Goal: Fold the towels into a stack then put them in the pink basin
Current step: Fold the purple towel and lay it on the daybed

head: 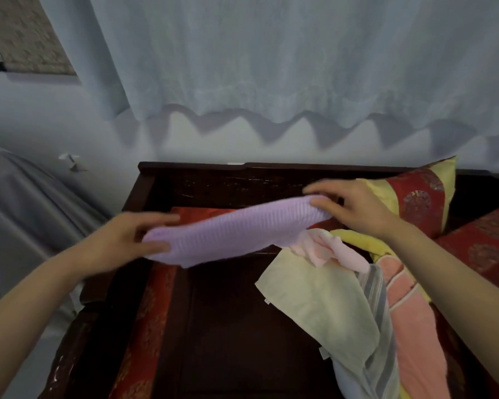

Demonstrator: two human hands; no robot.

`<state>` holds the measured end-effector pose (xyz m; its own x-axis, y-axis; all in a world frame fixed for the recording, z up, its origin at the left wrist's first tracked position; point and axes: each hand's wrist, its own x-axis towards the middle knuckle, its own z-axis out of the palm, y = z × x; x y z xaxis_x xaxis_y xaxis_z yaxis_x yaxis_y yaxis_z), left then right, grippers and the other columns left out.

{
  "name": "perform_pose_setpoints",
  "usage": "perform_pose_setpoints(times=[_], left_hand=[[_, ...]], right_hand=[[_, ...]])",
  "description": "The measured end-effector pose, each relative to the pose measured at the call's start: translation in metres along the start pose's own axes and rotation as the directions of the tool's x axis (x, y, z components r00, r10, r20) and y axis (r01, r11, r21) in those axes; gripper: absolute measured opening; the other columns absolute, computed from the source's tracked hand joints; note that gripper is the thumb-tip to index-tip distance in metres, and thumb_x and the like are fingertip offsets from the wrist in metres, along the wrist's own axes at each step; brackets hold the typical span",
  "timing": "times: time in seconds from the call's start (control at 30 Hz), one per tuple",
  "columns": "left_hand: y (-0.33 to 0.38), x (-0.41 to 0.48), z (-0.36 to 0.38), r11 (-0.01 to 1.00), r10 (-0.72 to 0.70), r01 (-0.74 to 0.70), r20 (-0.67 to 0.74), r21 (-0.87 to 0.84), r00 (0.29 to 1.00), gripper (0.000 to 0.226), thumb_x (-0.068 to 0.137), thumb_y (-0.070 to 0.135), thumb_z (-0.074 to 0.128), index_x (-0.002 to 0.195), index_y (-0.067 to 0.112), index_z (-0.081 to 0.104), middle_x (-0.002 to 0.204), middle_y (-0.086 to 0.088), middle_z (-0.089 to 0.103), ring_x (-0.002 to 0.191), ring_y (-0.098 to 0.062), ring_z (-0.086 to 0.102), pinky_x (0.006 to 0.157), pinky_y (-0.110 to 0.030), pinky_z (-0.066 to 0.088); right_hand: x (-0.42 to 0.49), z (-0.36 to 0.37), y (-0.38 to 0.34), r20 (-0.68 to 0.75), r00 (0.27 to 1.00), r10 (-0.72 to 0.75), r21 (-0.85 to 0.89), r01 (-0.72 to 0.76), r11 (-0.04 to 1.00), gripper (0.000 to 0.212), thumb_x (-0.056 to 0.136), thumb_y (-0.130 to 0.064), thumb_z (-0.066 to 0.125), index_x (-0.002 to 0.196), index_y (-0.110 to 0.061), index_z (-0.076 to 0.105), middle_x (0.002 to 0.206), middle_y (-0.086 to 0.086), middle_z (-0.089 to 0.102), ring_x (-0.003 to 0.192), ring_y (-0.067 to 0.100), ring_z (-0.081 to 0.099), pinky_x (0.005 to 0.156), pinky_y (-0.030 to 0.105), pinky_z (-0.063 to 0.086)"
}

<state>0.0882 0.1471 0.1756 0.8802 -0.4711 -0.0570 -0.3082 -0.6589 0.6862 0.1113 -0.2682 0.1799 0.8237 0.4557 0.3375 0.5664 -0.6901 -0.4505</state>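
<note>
A lilac ribbed towel (236, 231) is held up over the dark wooden seat (231, 318), stretched between both hands. My left hand (127, 237) pinches its left end, thumb on top. My right hand (355, 208) pinches its right end. To the right lies a loose pile: a pale yellow-green towel (314, 300), a light pink towel (329, 246), a grey striped towel (378, 312) and a coral pink towel (415, 326). No pink basin is in view.
A red and yellow cushion (415, 203) leans at the back right, with red patterned upholstery (484, 243) beside it. A red cushion strip (150, 312) runs along the seat's left. Pale curtains (271, 67) hang behind; grey fabric (26, 211) lies at left.
</note>
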Motion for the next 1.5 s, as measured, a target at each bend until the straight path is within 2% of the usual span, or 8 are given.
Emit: perform_pose_setpoints(times=[0.13, 0.4, 0.6, 0.77, 0.93, 1.03, 1.13, 1.5], left_hand=[[-0.019, -0.05, 0.074, 0.988, 0.109, -0.112, 0.031, 0.11, 0.994, 0.024, 0.083, 0.05, 0.056, 0.097, 0.033, 0.066, 0.088, 0.021, 0.065, 0.084, 0.006, 0.062, 0.073, -0.01, 0.046], [-0.058, -0.095, 0.185, 0.99, -0.134, 0.106, 0.415, 0.089, 0.9, 0.011, 0.09, 0.04, 0.05, 0.079, 0.036, 0.05, 0.068, 0.009, 0.056, 0.062, -0.003, 0.054, 0.055, -0.013, 0.036], [-0.094, -0.033, 0.189, 0.918, -0.316, 0.327, 0.082, -0.226, 0.945, 0.009, 0.091, 0.018, 0.057, 0.085, 0.015, 0.063, 0.084, -0.004, 0.064, 0.07, -0.018, 0.062, 0.058, -0.022, 0.047], [-0.141, 0.005, 0.211, 0.77, -0.568, 0.491, -0.089, -0.408, 0.818, 0.011, 0.09, 0.009, 0.059, 0.083, 0.017, 0.063, 0.079, -0.008, 0.065, 0.074, -0.015, 0.064, 0.058, -0.02, 0.046], [-0.154, 0.01, 0.233, 0.76, -0.645, 0.617, -0.356, -0.206, 0.676, 0.049, 0.086, 0.03, 0.064, 0.127, 0.006, 0.049, 0.121, -0.014, 0.058, 0.112, -0.032, 0.056, 0.089, -0.042, 0.049], [-0.14, -0.001, 0.262, 0.839, -0.423, 0.515, -0.387, 0.173, 0.819, 0.062, 0.092, 0.041, 0.048, 0.142, 0.009, 0.033, 0.147, -0.013, 0.04, 0.135, -0.029, 0.038, 0.108, -0.051, 0.034], [-0.131, -0.017, 0.301, 0.858, -0.296, 0.332, -0.15, 0.392, 0.943, 0.074, 0.093, 0.059, 0.015, 0.148, 0.012, 0.022, 0.156, -0.005, 0.023, 0.146, -0.017, 0.009, 0.118, -0.05, 0.007], [-0.181, -0.013, 0.263, 0.818, -0.169, 0.097, 0.075, 0.567, 0.983, 0.084, 0.086, 0.068, 0.03, 0.151, 0.017, 0.013, 0.16, 0.0, 0.014, 0.147, -0.011, 0.006, 0.117, -0.045, 0.0]], right_hand=[[-0.074, 0.048, -0.003, 0.284, 0.959, 0.0, 0.077, -0.022, 0.997, 0.023, 0.094, -0.038, 0.053, 0.089, -0.021, 0.067, 0.086, -0.014, 0.064, 0.081, -0.001, 0.058, 0.073, 0.02, 0.048], [-0.177, 0.132, 0.024, 0.614, 0.76, 0.213, 0.057, -0.312, 0.948, 0.035, 0.09, -0.065, 0.028, 0.08, -0.035, 0.041, 0.071, -0.013, 0.051, 0.069, 0.007, 0.052, 0.068, 0.03, 0.043], [-0.125, 0.155, 0.05, 0.327, 0.86, 0.392, 0.033, -0.425, 0.905, 0.04, 0.092, -0.058, 0.033, 0.09, -0.023, 0.051, 0.075, -0.007, 0.061, 0.069, 0.012, 0.058, 0.068, 0.036, 0.049], [-0.07, 0.191, 0.059, 0.262, 0.838, 0.479, -0.081, -0.476, 0.876, 0.014, 0.098, -0.033, 0.042, 0.095, -0.025, 0.053, 0.076, -0.013, 0.056, 0.071, 0.007, 0.055, 0.067, 0.028, 0.044], [-0.056, 0.23, 0.082, 0.272, 0.839, 0.47, -0.162, -0.442, 0.882, 0.052, 0.092, -0.043, 0.053, 0.136, -0.017, 0.045, 0.133, 0.007, 0.053, 0.118, 0.025, 0.052, 0.097, 0.036, 0.041], [-0.06, 0.243, 0.092, 0.463, 0.794, 0.394, -0.29, -0.284, 0.914, 0.077, 0.088, -0.062, 0.044, 0.152, -0.029, 0.016, 0.159, 0.004, 0.02, 0.145, 0.022, 0.019, 0.115, 0.043, 0.018], [-0.078, 0.261, 0.092, 0.546, 0.788, 0.283, -0.365, -0.081, 0.928, 0.07, 0.091, -0.068, 0.023, 0.151, -0.039, 0.002, 0.161, -0.003, -0.002, 0.149, 0.017, -0.003, 0.118, 0.051, -0.005], [-0.12, 0.308, 0.031, 0.245, 0.848, 0.47, -0.439, -0.335, 0.834, 0.064, 0.091, -0.06, 0.035, 0.146, -0.027, 0.034, 0.154, 0.005, 0.034, 0.141, 0.025, 0.034, 0.11, 0.054, 0.012]])
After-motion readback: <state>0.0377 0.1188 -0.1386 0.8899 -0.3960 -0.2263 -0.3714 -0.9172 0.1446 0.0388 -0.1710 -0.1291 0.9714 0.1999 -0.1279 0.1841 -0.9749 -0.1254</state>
